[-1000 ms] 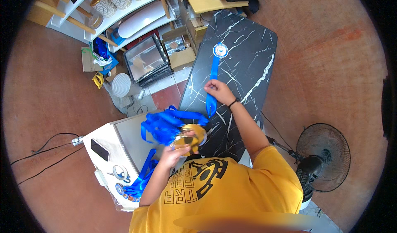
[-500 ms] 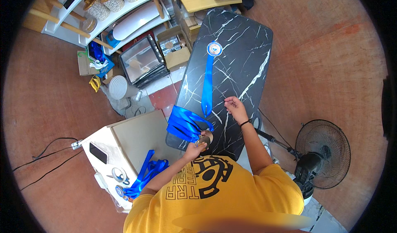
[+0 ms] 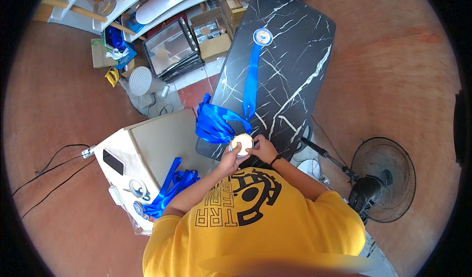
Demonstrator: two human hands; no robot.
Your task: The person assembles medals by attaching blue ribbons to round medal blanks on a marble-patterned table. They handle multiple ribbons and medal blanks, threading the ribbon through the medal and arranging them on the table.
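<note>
My left hand (image 3: 229,162) grips a round gold-coloured medal (image 3: 243,142) at the table's near edge, thumb across its face. Blue satin ribbons (image 3: 212,122) bunch up beside it on the table's left edge; a rim beneath suggests more medals, but the hand hides how many. My right hand (image 3: 264,150) is closed on the medal's right edge with its fingertips. Farther up the black marble-patterned table (image 3: 290,65) lies another medal (image 3: 263,37), a white, blue and orange disc. Its blue ribbon (image 3: 250,80) stretches straight toward me.
Left of me a cream cabinet (image 3: 164,134) carries a phone (image 3: 113,162), a tape roll (image 3: 137,186), scissors and more blue ribbons (image 3: 179,184) with medals. A black standing fan (image 3: 381,178) is at the right. Shelves (image 3: 167,11), boxes and framed panels (image 3: 172,51) stand beyond the table's left side.
My right hand has come down from above the table to the medal in my left hand. The held medal now shows its bright gold face. The whole view has shifted slightly.
</note>
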